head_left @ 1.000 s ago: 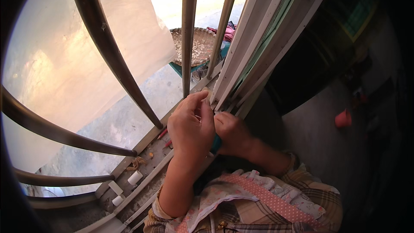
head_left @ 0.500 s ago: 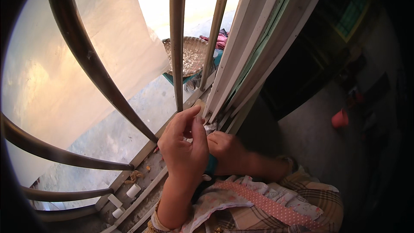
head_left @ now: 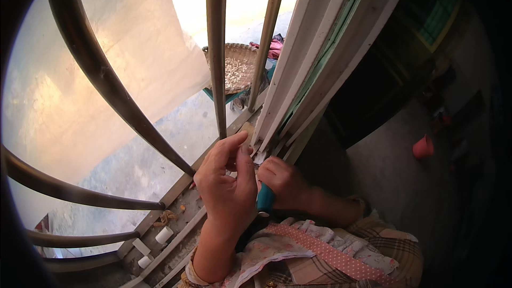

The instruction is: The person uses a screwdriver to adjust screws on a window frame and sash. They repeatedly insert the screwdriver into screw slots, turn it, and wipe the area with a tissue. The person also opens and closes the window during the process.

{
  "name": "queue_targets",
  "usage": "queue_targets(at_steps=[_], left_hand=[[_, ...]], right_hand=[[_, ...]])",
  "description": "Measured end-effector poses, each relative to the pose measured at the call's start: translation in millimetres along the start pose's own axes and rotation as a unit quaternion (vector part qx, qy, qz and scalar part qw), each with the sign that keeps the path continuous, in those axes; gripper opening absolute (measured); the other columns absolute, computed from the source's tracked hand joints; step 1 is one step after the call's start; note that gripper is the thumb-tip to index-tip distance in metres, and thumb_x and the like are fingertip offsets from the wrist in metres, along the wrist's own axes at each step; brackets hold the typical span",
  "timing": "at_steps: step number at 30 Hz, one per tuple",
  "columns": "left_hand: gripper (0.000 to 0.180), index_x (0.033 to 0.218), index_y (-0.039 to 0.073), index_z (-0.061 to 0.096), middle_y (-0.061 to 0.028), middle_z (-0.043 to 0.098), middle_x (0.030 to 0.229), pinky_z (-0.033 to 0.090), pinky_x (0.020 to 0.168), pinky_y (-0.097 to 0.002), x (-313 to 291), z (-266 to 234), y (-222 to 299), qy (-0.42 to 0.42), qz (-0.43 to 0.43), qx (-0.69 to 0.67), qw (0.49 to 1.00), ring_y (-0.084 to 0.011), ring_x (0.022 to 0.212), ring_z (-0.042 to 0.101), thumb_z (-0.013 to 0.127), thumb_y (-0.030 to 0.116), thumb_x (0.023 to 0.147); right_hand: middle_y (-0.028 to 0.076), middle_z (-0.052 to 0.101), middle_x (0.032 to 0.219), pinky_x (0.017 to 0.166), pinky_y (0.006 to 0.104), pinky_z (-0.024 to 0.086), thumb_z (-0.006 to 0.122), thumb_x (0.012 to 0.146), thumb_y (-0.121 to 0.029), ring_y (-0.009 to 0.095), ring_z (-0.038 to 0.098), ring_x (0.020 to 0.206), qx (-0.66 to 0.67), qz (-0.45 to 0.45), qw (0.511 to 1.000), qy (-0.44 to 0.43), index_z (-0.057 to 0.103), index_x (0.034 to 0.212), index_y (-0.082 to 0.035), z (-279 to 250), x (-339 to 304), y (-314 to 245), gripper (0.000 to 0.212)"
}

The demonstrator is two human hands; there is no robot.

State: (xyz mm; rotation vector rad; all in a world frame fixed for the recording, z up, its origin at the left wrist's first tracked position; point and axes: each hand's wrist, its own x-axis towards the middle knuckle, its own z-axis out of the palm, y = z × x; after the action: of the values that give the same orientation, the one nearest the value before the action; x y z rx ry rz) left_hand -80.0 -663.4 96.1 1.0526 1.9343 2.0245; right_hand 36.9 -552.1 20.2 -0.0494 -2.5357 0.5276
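Observation:
My left hand [head_left: 226,177] is raised above the window track at the sill, beside the foot of the window frame [head_left: 320,37]. Its fingers curl toward the thumb, and whatever lies between them is hidden. Just to its right, my right hand [head_left: 284,180] is wrapped round a teal handle [head_left: 265,198] that points down toward my body. The working end of that tool is out of sight behind my hands. A whitish scrap [head_left: 260,157] lies at the frame's lower corner, close to the right hand's knuckles.
Curved metal bars [head_left: 114,90] rise from the sill on the left. White cylindrical pieces [head_left: 164,235] and a dry brownish scrap [head_left: 166,217] lie along the track. Outside stands a woven basket [head_left: 237,69] of pale pieces. A red bucket [head_left: 423,147] is on the floor at right.
My right hand has shifted slightly up and right, bringing more of the teal handle into sight. The left hand keeps nearly the same place and pose.

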Motion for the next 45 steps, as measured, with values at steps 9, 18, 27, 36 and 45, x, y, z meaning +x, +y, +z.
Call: queue_targets(at_steps=[9,18,27,36,45], left_hand=[[0.018,0.11,-0.004,0.068,-0.008,0.07,0.087,0.054,0.071,-0.0237,-0.5,1.6,0.0,0.011,-0.007,-0.013,1.0,-0.0105,0.077,0.066,0.057,0.001,0.097],[0.018,0.106,-0.002,0.069,-0.0088,0.072,0.082,0.052,0.066,-0.0227,3.7,0.2,-4.0,0.035,0.009,-0.03,0.999,-0.0098,0.072,0.068,0.058,-0.002,0.092],[0.017,0.109,-0.003,0.068,-0.0075,0.069,0.086,0.055,0.07,-0.0236,1.2,-0.6,0.9,0.012,-0.008,-0.018,1.0,-0.01,0.076,0.065,0.057,0.001,0.097],[0.014,0.102,0.001,0.069,-0.0112,0.071,0.08,0.053,0.064,-0.0276,2.1,-1.3,-2.9,-0.005,0.012,0.065,0.998,-0.0161,0.068,0.069,0.061,0.001,0.091],[0.023,0.103,0.009,0.062,-0.0161,0.069,0.089,0.051,0.079,-0.0479,1.8,-3.3,-35.3,-0.303,-0.033,0.45,0.839,-0.0376,0.09,0.067,0.068,0.016,0.083]], right_hand=[[0.014,0.057,0.082,0.067,0.0413,0.052,0.071,0.07,-0.006,0.034,0.061,0.077,0.149,-0.057,0.987,-0.027,0.054,0.081,-0.003,-9.0,-8.1,-11.1,0.02],[0.013,0.058,0.085,0.067,0.0397,0.054,0.071,0.071,0.0,0.032,0.063,0.079,0.188,-0.083,0.978,-0.026,0.056,0.081,-0.002,-22.7,-12.0,-36.5,0.019],[0.012,0.059,0.08,0.066,0.0393,0.052,0.07,0.068,-0.001,0.033,0.063,0.075,0.12,-0.032,0.992,-0.014,0.056,0.08,-0.003,-22.0,0.8,-17.8,0.019],[0.008,0.062,0.074,0.061,0.0334,0.049,0.072,0.078,-0.008,0.021,0.064,0.067,0.269,0.114,0.956,0.004,0.059,0.08,-0.005,-65.5,19.1,-1.2,0.014],[0.006,0.062,0.072,0.061,0.0311,0.048,0.071,0.082,-0.007,0.016,0.062,0.066,0.307,0.114,0.943,0.052,0.061,0.079,-0.005,-75.9,22.5,-3.2,0.01]])
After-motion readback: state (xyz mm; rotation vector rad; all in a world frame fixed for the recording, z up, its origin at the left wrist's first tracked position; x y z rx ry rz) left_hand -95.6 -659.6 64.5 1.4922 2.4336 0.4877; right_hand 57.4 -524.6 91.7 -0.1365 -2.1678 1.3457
